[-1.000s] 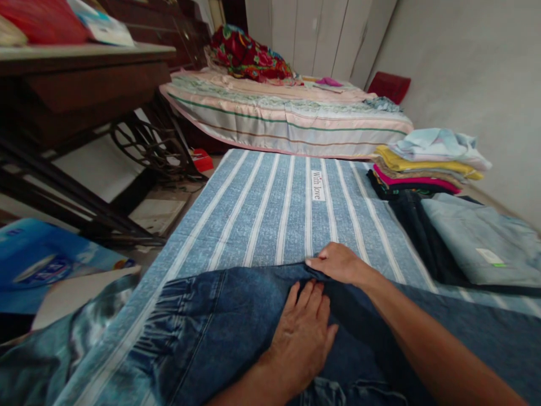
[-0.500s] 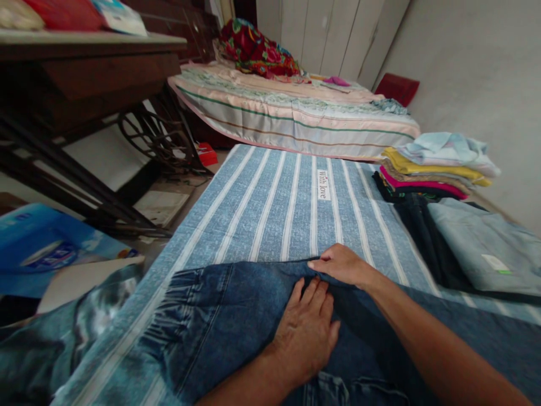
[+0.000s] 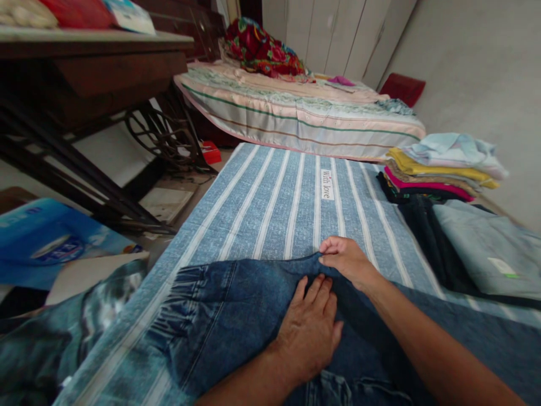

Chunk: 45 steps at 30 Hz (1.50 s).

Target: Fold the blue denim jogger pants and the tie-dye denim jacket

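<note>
A pair of dark blue jeans (image 3: 253, 304) lies spread across the striped cloth (image 3: 257, 192), its gathered elastic end (image 3: 180, 299) toward the left. My left hand (image 3: 310, 327) rests flat on the denim, palm down, fingers stretched out. Just beyond it, my right hand (image 3: 349, 262) pinches the far edge of the jeans between thumb and fingers and holds it slightly raised. The lower part of the jeans runs out of view at the bottom, and my forearms cover some of it.
Folded clothes (image 3: 439, 169) are stacked at the right, with folded light jeans (image 3: 486, 248) nearer me. A blue carton (image 3: 63, 242) and a rumpled garment (image 3: 71, 332) lie at left. A sewing machine table (image 3: 122, 62) stands behind them; a bed (image 3: 304, 121) is at the back.
My right hand has lifted the far edge of the jeans a little, its fingers now more curled. My left hand stays flat on the denim. The view has shifted slightly.
</note>
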{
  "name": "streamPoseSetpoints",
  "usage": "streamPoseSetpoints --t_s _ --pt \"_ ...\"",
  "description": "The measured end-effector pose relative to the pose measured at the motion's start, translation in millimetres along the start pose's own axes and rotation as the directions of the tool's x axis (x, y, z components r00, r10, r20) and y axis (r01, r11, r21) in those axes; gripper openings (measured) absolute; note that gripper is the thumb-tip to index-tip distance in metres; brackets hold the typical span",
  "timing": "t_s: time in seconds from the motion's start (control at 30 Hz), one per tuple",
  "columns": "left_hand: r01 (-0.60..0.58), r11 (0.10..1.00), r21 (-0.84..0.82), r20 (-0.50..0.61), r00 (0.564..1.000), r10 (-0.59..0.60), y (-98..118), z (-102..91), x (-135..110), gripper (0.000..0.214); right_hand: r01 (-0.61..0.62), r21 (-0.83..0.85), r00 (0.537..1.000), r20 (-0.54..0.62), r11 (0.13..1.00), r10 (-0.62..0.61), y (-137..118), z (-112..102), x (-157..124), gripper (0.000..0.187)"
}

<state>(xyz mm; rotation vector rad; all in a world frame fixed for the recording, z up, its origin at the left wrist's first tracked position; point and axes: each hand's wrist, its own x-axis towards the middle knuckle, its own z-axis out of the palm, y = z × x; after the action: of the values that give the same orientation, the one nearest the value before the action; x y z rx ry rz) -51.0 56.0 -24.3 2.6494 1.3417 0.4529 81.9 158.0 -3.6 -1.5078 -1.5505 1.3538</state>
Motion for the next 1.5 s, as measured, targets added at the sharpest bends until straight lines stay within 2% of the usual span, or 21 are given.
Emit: streamPoseSetpoints --t_s 0.17,0.3,0.43,0.53,0.7,0.9,1.0,1.07,1.17,1.3,1.43,1.5 --pt "0.009 1.0 -0.001 0.01 1.0 -0.009 1 -1.5 0 0.044 0.136 0.013 0.991 -0.019 0.991 -0.136 8 4 4 0.019" --pt "0.046 0.999 -0.015 0.001 0.999 -0.046 3 -3.9 1 0.046 0.073 0.08 0.997 0.034 0.994 -0.076 2 -2 6 0.019" --pt "0.135 0.991 -0.006 0.001 0.991 -0.135 6 -6.3 1 0.053 -0.007 0.148 0.999 0.047 0.989 0.0 -6 -7 6 0.024" --pt "0.188 0.982 0.001 0.001 0.982 -0.188 7 -6.6 2 0.057 0.016 0.165 1.0 0.017 0.986 -0.019 -5 -5 5 0.027" --pt "0.22 0.975 -0.028 0.046 0.975 -0.218 5 -6.3 4 0.061 0.196 -0.007 0.981 -0.008 0.981 -0.196 6 3 4 0.025" --pt "0.225 0.974 -0.04 0.069 0.973 -0.222 3 -4.1 3 0.064 0.195 -0.019 0.981 -0.002 0.981 -0.195 10 5 7 0.022" --pt "0.216 0.976 -0.039 0.076 0.974 -0.213 2 -2.9 2 0.066 0.262 -0.094 0.964 -0.03 0.96 -0.266 11 4 7 0.018" --pt "0.217 0.976 -0.036 0.086 0.973 -0.213 2 -2.6 2 0.066 0.36 -0.262 0.921 -0.053 0.896 -0.385 15 3 9 0.014" --pt "0.234 0.972 -0.02 0.095 0.968 -0.231 3 -2.4 3 0.069 0.462 -0.486 0.839 -0.032 0.742 -0.543 25 3 12 0.017" --pt "0.288 0.958 0.006 0.087 0.954 -0.288 3 -2.4 3 0.079 0.505 -0.559 0.803 0.027 0.657 -0.595 37 5 13 0.022" --pt "0.302 0.953 0.014 0.105 0.948 -0.302 2 -2.6 3 0.081 0.474 -0.801 0.747 0.146 0.365 -0.649 43 6 12 0.029" --pt "0.301 0.954 0.012 0.115 0.947 -0.3 2 -2.5 3 0.081 0.441 -0.852 0.738 0.165 0.283 -0.654 42 6 13 0.029"
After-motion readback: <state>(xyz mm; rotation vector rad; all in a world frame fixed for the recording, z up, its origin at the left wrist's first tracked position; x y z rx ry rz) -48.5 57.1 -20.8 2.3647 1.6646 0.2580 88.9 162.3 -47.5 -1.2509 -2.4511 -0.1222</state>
